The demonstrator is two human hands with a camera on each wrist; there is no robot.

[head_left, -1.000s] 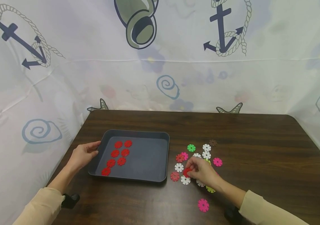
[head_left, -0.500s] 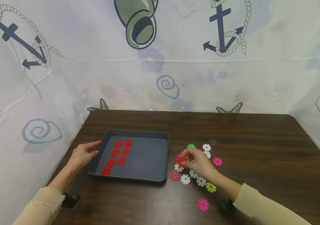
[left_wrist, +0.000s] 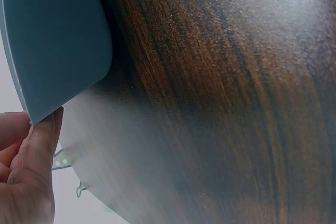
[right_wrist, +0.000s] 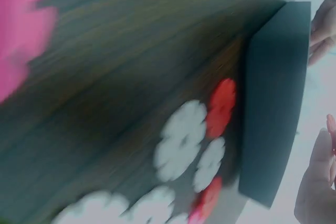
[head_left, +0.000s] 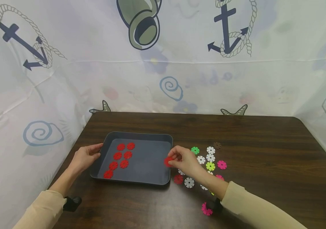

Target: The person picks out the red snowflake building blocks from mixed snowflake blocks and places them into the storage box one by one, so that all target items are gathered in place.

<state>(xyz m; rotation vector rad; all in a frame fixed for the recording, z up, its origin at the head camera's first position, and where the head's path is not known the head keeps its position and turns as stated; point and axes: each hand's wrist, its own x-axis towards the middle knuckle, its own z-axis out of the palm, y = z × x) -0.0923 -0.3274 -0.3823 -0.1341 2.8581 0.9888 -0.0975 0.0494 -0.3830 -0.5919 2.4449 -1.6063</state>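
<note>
A shallow dark grey baking tray [head_left: 148, 160] lies on the left of the table. My left hand [head_left: 83, 159] pinches its left rim; in the left wrist view the thumb and fingers [left_wrist: 42, 148] meet at the tray's edge. Several red notched discs [head_left: 117, 156] lie flat inside, in two slanting rows on the left half. Between thumb and fingertips my right hand [head_left: 185, 163] holds another red notched disc [head_left: 167, 161], held at the tray's right rim. The right wrist view shows the right hand [right_wrist: 317, 182] mostly cut off at the edge.
To the right of the tray lie scattered notched discs: a red one [head_left: 178, 179], several white ones [head_left: 189, 182], a green one [head_left: 195, 150], a yellow one [head_left: 210, 166], a brown one [head_left: 217, 145] and pink ones [head_left: 221, 164]. My right forearm covers some. A patterned curtain [head_left: 163, 73] hangs behind the table.
My right hand has lifted the red disc from among the scattered discs and carried it left to the tray's right rim. The left hand has stayed at the tray.
</note>
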